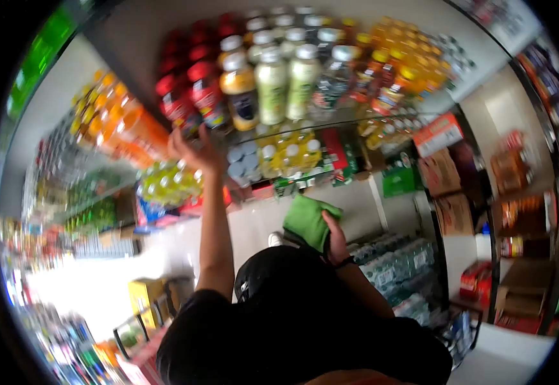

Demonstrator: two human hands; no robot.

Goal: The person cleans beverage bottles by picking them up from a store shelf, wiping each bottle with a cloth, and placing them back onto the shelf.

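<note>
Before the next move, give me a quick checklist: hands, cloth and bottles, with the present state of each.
1. Green cloth in the right hand: ok, gripped.
2. Cloth up at the bottle shelf: not ok, held well below it.
3. Left hand apart from the red-capped bottles: not ok, right by their bases.
4. Left hand's grip or contact: cannot tell, fingertips blurred.
5. Front white-capped bottles standing: ok.
6. Shelf surface clean: cannot tell, too blurred.

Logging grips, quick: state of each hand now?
Left hand: up at the red-capped bottles; grip can't be told.
Right hand: closed, holding the green cloth.
</note>
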